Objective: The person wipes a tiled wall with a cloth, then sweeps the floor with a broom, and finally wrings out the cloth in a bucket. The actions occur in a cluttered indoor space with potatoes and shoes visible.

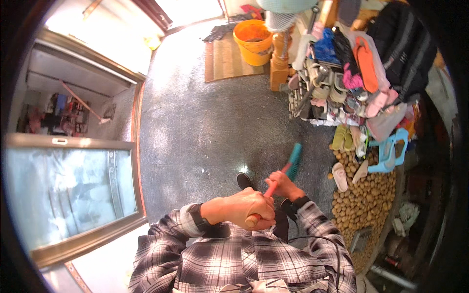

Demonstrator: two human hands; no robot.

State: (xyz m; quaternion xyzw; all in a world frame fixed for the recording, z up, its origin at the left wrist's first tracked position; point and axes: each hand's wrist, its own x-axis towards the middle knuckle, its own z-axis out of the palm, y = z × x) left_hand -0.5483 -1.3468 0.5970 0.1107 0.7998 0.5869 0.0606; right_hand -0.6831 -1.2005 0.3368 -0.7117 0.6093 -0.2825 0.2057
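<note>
A broom with a red handle (271, 189) slants away from my body, its green bristle head (295, 159) out over the dark speckled floor (212, 124). My left hand (243, 209) is closed around the upper end of the handle, close to my chest. Lower down, my right hand (284, 184) wraps the same handle nearer the bristles. A black shoe (243, 181) on one of my feet shows just beyond my left hand. Whether the bristles touch the floor I cannot tell.
To the right, a loaded shoe rack (329, 88) stands near heaped potatoes (351, 205), slippers (339, 177) and a blue plastic stool (388, 154). An orange bucket (253, 51) sits on a striped mat (220, 62) by a wooden post (280, 62). Sliding glass doors (73, 183) line the left.
</note>
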